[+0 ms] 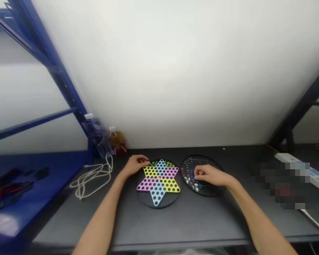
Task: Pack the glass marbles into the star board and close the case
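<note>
A round Chinese checkers board [158,182] with a pastel star of yellow, pink and blue points lies on the dark table [175,223]. Green marbles [164,164] fill its far point. My left hand [136,164] rests at the board's upper left edge, fingers curled on the rim. To the right sits a black round tray [200,175] holding several loose marbles in blue, red and white. My right hand [211,175] reaches into that tray, fingertips pinched among the marbles; what they grip is too small to see.
Two bottles [106,140] stand at the back left by a blue shelf frame [69,95]. A white coiled cable [93,177] lies left of the board. A white power strip [308,171] sits at the far right. A white wall is behind.
</note>
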A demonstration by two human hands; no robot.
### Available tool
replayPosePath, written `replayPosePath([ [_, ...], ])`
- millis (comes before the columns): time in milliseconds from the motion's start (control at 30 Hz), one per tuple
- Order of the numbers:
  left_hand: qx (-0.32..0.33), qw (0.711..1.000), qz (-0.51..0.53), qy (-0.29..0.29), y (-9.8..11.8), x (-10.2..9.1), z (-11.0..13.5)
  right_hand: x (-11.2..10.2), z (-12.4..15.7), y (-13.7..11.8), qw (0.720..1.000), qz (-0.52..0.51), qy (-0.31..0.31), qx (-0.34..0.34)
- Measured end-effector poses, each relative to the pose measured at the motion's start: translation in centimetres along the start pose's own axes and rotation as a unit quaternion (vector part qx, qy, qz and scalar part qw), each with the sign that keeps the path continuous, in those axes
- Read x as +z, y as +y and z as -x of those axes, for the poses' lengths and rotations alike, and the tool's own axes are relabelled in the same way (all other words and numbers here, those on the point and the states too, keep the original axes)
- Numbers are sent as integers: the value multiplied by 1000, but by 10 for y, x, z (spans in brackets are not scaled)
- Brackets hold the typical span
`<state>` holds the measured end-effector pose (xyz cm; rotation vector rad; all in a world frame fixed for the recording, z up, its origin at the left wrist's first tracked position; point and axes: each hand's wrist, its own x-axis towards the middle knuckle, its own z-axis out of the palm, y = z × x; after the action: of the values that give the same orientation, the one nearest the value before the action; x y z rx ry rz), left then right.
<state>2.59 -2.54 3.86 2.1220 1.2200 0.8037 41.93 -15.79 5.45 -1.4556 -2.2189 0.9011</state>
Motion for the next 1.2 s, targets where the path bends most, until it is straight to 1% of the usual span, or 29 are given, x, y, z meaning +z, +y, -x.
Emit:
replayPosePath([
  [133,8,1000,9,-29,2,0,0,-5,1,3,998,-43,36,-3],
  [200,-4,999,20,-42,1,-2,0,-9,2,7,993,-108,56,10],
  [267,-16,998,28,-56,0,-4,1,-10,1,13,973,-213,84,36],
  [333,-22,997,31,-69,-2,-9,2,-11,-2,20,931,-339,127,47],
  [400,-25,997,37,-68,-5,-15,3,-10,-7,28,874,-451,178,31],
  [467,-30,997,47,-51,-8,-19,3,-12,-11,36,816,-535,218,3],
  [533,-31,997,55,-34,-11,-21,2,-15,-13,42,767,-596,239,-21],
  [633,-34,998,54,-22,-15,-19,1,-19,-14,47,713,-656,241,-49],
  [700,-34,998,55,-23,-16,-17,0,-20,-15,49,687,-682,241,-66],
  [733,-36,997,56,-24,-16,-16,0,-20,-15,48,679,-690,240,-71],
  [800,-39,997,56,-25,-16,-16,0,-19,-16,47,670,-699,240,-75],
  [867,-44,997,56,-22,-16,-16,-1,-18,-17,46,672,-694,247,-69],
  [933,-50,997,56,-19,-17,-16,-1,-18,-17,44,688,-673,265,-53],
  [1067,-63,997,50,-13,-17,-16,-2,-18,-19,45,730,-614,300,-12],
  [1133,-62,997,47,-11,-16,-16,-2,-16,-21,49,735,-606,303,-1],
  [1200,-60,997,46,-11,-15,-16,-2,-12,-25,51,734,-607,306,12],
])
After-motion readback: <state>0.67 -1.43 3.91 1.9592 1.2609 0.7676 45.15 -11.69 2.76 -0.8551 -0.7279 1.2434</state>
